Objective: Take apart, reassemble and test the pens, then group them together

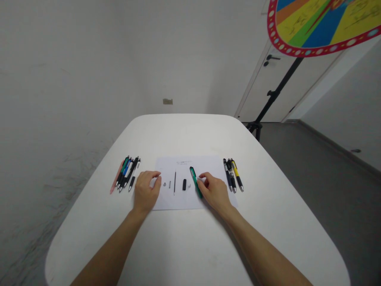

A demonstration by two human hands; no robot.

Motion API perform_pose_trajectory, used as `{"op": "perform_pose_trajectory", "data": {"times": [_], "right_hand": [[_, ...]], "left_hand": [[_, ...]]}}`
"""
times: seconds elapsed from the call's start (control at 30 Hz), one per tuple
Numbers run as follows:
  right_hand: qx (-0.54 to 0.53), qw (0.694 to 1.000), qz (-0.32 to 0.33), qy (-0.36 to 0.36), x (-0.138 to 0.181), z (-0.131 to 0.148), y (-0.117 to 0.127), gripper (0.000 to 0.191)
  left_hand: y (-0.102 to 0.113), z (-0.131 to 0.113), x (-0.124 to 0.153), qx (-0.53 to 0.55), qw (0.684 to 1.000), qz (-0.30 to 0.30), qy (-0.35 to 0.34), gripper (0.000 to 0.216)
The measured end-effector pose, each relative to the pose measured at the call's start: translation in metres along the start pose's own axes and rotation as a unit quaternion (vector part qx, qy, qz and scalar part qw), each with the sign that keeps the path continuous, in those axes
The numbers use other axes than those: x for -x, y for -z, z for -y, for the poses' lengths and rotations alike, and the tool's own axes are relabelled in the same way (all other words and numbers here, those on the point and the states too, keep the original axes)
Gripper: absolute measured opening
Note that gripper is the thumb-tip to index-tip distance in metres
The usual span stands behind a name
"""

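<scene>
My left hand (147,190) rests at the left edge of a white paper sheet (178,202), thumb and index finger apart with nothing between them. Beside it lie a small pen tip (164,184), a spring (170,184) and a thin dark refill (175,183). A black rubber grip (184,184) and a small pale piece (189,185) follow to the right. A green pen barrel (195,179) lies aslant against my right hand (214,193), whose thumb and curved index finger stand apart by it. Whether they touch the barrel is unclear.
Several pens (126,172) lie in a group on the left of the white table (184,137). More pens (233,174), black and yellow, lie on the right. Beyond the table stand a colourful wheel (315,29) on a black stand (275,95) and a door (276,91).
</scene>
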State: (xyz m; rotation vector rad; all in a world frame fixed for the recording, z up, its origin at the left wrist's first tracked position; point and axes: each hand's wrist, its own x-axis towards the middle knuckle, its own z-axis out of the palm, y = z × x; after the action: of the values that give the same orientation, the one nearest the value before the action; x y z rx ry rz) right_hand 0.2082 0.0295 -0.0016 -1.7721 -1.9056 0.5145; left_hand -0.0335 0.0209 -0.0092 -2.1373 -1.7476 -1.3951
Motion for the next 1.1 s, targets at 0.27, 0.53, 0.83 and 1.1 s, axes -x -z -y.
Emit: {"op": "perform_pose_trajectory", "data": {"times": [0.27, 0.53, 0.83, 1.1], "right_hand": [[0.004, 1.000, 0.008, 0.003, -0.0005, -0.0016, -0.0015, 0.021], [0.010, 1.000, 0.006, -0.001, -0.0013, 0.0000, -0.0012, 0.021], [0.014, 1.000, 0.002, 0.005, -0.0045, 0.0011, -0.0019, 0.021], [0.015, 1.000, 0.003, 0.006, -0.0039, 0.0014, -0.0019, 0.022]], "left_hand": [[-0.0011, 0.0013, 0.0000, 0.002, 1.000, 0.006, -0.003, 0.009], [0.0013, 0.0005, 0.0003, 0.011, 1.000, 0.004, -0.005, 0.009], [0.0012, 0.0014, 0.0017, 0.017, 1.000, 0.011, -0.008, 0.008], [0.0013, 0.0016, 0.0017, 0.021, 1.000, 0.015, -0.016, 0.008]]}}
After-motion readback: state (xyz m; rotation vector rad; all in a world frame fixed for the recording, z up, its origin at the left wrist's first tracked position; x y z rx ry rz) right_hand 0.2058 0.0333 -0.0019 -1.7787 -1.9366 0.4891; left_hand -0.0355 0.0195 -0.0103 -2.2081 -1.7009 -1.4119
